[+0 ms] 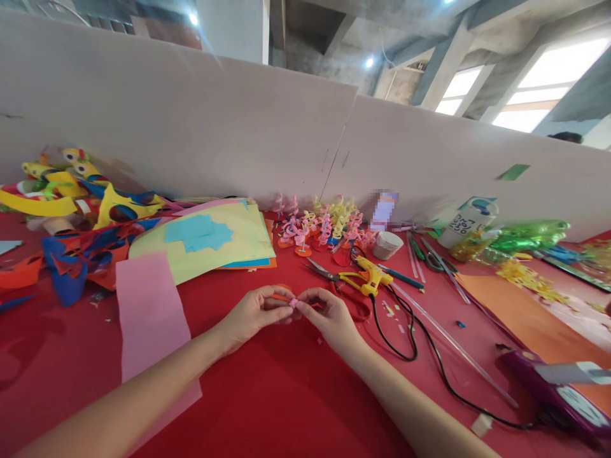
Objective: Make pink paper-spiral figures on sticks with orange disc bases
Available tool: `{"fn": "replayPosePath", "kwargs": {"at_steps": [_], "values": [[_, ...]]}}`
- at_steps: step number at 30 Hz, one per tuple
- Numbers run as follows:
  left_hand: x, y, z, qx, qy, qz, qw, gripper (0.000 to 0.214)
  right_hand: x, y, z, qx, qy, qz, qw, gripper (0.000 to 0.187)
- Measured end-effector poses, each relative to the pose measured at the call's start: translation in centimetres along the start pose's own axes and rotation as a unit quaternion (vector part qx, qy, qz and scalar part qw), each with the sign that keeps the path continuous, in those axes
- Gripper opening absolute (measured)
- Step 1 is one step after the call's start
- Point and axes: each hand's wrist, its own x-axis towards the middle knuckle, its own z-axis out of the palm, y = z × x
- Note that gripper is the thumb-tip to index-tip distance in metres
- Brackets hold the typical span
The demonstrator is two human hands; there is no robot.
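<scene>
The fingers of the left hand (255,313) and the right hand (333,317) pinch together one small pink piece (293,303) above the bench (291,401); a yellow glue gun (374,275) lies farther, to the right.

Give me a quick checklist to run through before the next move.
1. Small pink piece secured: ok, pinched between fingertips of left hand and right hand.
2. Yellow plastic glue gun set down: ok, lying on the red table.
3. Glue gun hot: cannot tell.
4. Metal scissors with yellow and red handles closed: not ok, blades look parted.
5. Purple plastic power strip switched on: cannot tell.
</scene>
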Motion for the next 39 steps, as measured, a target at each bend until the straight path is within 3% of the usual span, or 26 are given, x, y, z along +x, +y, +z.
{"fn": "replayPosePath", "kwargs": {"at_steps": [10,17,22,26,30,33,35,39], "values": [[0.2,-0.2,-0.2,0.015,-0.003,0.011,1.0,0.021,-0.1,0.3,-0.1,-0.007,-0.001,-0.009,1.0,0.022],[0.0,-0.2,0.2,0.205,0.003,0.062,0.977,0.013,-0.4,0.9,-0.1,-0.087,-0.025,-0.037,0.995,0.017],[0.1,0.6,-0.3,0.334,0.042,0.121,0.934,0.015,-0.1,1.1,-0.6,-0.185,0.003,-0.056,0.981,0.011],[0.3,3.2,-2.3,0.43,0.121,0.14,0.884,0.009,0.9,1.6,-2.1,-0.294,0.055,-0.084,0.95,0.011],[-0.6,5.2,-4.8,0.527,0.172,0.089,0.828,0.014,1.8,2.7,-3.7,-0.379,0.068,-0.105,0.917,0.019],[-1.9,5.2,-7.0,0.606,0.188,0.057,0.771,0.034,2.2,3.6,-4.2,-0.442,0.074,-0.134,0.884,0.021],[-2.7,5.0,-8.7,0.648,0.239,0.07,0.72,0.028,2.4,3.9,-4.1,-0.457,0.073,-0.155,0.873,0.021],[-3.3,5.2,-12.6,0.662,0.317,0.068,0.675,0.031,3.6,3.9,-3.4,-0.463,0.046,-0.183,0.866,0.021]]}}
